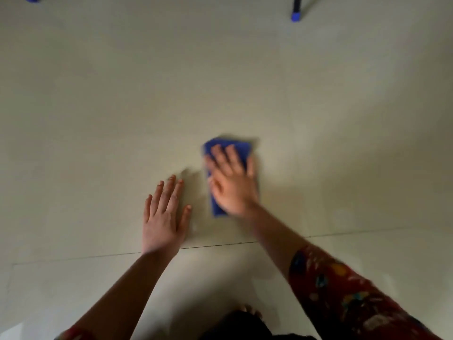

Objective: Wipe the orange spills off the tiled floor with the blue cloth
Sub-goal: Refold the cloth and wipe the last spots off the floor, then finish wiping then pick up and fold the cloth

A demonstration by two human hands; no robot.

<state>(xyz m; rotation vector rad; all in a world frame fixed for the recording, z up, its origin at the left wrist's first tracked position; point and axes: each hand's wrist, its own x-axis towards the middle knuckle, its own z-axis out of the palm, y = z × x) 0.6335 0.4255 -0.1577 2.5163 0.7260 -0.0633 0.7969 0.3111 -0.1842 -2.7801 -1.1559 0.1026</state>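
I am looking down at the pale tiled floor [98,119], where no orange spill is showing clearly through the blur. The folded blue rectangular cloth [241,147] is lying flat under my right hand [232,185], its long axis running away from me, fingers [220,155] spread wide and pressing. My left hand [163,217] is resting flat just beside it, fingers splayed, holding nothing.

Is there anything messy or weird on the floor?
Nothing stands out. The tiled floor looks plain, with no orange spill visible, though the picture is blurry. The right hand presses flat on the folded blue cloth, and the left hand rests flat on the floor beside it.
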